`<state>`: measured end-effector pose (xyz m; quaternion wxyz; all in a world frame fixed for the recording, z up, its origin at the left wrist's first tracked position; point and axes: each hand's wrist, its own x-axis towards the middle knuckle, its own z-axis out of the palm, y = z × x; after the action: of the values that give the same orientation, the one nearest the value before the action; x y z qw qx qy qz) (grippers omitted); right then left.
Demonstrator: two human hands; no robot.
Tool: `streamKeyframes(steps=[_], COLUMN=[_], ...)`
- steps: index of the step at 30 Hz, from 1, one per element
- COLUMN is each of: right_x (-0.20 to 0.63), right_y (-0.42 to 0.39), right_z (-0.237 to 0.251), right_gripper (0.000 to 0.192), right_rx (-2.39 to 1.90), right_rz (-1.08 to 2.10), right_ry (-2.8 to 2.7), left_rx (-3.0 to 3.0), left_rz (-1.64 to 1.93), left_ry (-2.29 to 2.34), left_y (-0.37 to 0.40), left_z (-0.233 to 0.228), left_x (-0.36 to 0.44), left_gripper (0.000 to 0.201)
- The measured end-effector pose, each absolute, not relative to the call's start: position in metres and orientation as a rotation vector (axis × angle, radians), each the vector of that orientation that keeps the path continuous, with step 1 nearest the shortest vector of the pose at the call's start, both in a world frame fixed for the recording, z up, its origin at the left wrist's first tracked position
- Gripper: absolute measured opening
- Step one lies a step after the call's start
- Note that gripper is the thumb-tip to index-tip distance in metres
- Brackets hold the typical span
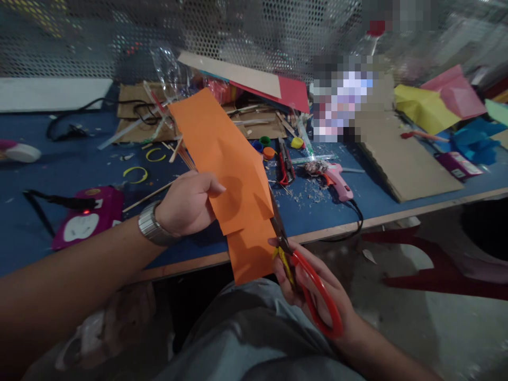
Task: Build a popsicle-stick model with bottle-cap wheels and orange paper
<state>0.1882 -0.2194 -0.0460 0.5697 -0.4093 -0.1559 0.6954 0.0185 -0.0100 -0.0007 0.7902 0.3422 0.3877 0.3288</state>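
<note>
Gripping red-handled scissors (305, 280) in the right hand (313, 288), a person holds their blades against the edge of a folded orange paper sheet (230, 169), pinched by the left hand (186, 203) above the blue table's (47, 169) edge, near a pink glue gun (337, 180).

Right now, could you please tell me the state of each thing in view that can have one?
Orange paper: folded over, held up, partly cut.
Scissors: blades in the paper's edge.
Left hand: gripping the paper.
Right hand: closed on the scissors.
Pink glue gun: lying on the table, cord attached.
</note>
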Motion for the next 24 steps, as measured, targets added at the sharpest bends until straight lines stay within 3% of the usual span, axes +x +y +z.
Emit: streamKeyframes(steps=[7,14,21,24], right_x=[0.1886,0.1889,0.1884,0.1883], right_y=[-0.219,-0.221,-0.2204,-0.2202], right_z=[-0.0451,-0.0497,-0.0481,-0.0478], right_gripper=[0.039,0.045,0.045,0.046], right_rx=[-0.939,-0.965,-0.967,-0.959], right_rz=[1.651,1.635,1.638,1.638], right_ry=[-0.359,-0.403,-0.378,-0.373], left_rx=[0.722,0.732,0.711,0.71], left_rz=[0.719,0.67,0.667,0.676], left_ry=[0.867,0.849,0.774,0.775], left_y=[-0.0097,-0.009,-0.0109,-0.0123], left_z=[0.0,0.0025,0.0077,0.0088], left_x=[0.0184,0.0182,0.0213,0.0226], left_gripper=[0.019,0.039,0.04,0.056])
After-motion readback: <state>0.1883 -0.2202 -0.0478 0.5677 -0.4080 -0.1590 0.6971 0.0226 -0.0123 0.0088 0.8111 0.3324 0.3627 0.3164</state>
